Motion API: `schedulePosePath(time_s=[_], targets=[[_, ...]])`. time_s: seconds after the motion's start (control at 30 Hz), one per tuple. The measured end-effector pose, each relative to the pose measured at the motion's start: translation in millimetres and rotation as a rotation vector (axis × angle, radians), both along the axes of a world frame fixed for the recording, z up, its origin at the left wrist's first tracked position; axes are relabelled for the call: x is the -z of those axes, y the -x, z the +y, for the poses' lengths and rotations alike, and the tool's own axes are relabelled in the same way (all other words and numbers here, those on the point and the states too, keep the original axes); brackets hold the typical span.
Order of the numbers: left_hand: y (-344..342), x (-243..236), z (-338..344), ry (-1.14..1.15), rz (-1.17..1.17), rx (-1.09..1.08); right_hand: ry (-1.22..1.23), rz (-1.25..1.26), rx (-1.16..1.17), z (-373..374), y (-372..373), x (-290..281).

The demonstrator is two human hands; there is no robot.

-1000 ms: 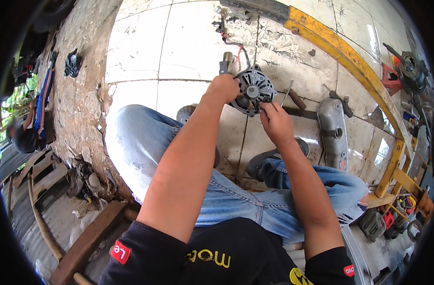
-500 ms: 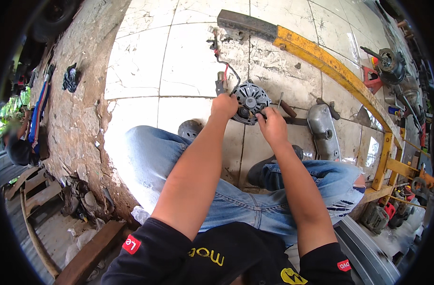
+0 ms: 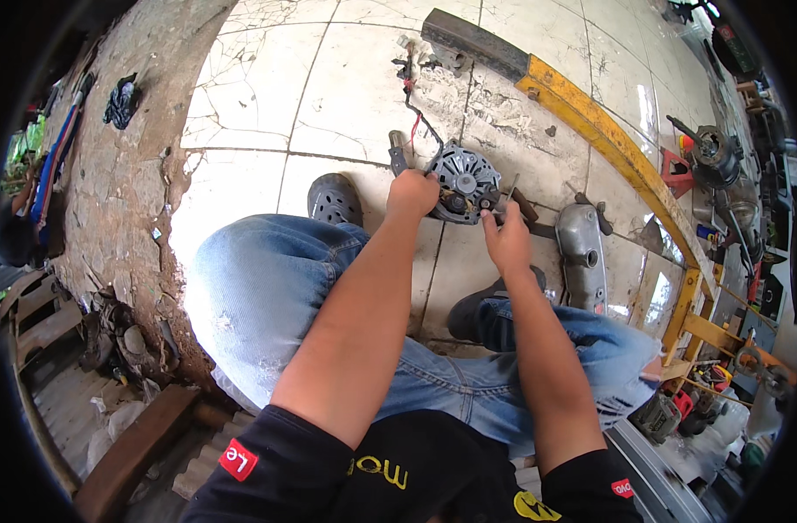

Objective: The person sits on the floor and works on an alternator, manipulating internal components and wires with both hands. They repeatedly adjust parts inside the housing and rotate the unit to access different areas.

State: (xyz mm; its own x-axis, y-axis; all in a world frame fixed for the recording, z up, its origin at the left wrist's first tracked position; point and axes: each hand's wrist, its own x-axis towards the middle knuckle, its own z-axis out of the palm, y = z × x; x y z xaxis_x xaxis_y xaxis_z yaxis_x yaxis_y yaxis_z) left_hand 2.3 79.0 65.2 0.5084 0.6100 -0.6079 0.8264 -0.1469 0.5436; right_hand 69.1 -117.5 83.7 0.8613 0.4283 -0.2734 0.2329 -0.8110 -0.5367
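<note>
A round grey alternator [image 3: 466, 168] with a slotted end cover lies on the tiles in front of me. My left hand [image 3: 413, 193] is closed on its left edge, near a red and black wire [image 3: 416, 112] that runs away from it. At the lower right of the alternator, my right hand [image 3: 508, 237] pinches a small dark part [image 3: 487, 202] with a round end, between thumb and fingers. Whether that part is loose from the alternator, I cannot tell. A dark tool with a metal end [image 3: 398, 152] lies just beyond my left hand.
A screwdriver [image 3: 526, 207] and a grey metal cover [image 3: 583, 253] lie to the right. A yellow and black metal frame [image 3: 608, 131] arches over the floor behind them. My clog [image 3: 335, 199] is at the left. Oil jugs and parts [image 3: 669, 414] crowd the far right.
The view has shifted slightly and my left knee and clog have moved. My right hand has turned, and the small dark part now shows at its fingertips. My left hand stays at the alternator.
</note>
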Motion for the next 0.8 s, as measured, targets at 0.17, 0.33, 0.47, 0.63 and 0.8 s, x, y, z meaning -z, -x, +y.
schedulePosePath(time_s=[0.17, 0.33, 0.47, 0.63, 0.8], targets=[[-10, -10, -7, -0.048, -0.012, -0.003, -0.163, -0.192, -0.140, -11, 19, 17], [-9, 0, 3, -0.112, -0.067, 0.038, -0.086, -0.263, -0.219, 1, 10, -9], [-9, 4, 7, -0.080, -0.060, 0.056, -0.081, -0.201, -0.176, 4, 8, -9], [-8, 4, 7, -0.068, -0.077, 0.065, -0.081, -0.141, -0.125, 3, 11, -11], [-5, 7, 7, -0.069, -0.091, 0.063, -0.156, -0.204, -0.133, 3, 13, 0]])
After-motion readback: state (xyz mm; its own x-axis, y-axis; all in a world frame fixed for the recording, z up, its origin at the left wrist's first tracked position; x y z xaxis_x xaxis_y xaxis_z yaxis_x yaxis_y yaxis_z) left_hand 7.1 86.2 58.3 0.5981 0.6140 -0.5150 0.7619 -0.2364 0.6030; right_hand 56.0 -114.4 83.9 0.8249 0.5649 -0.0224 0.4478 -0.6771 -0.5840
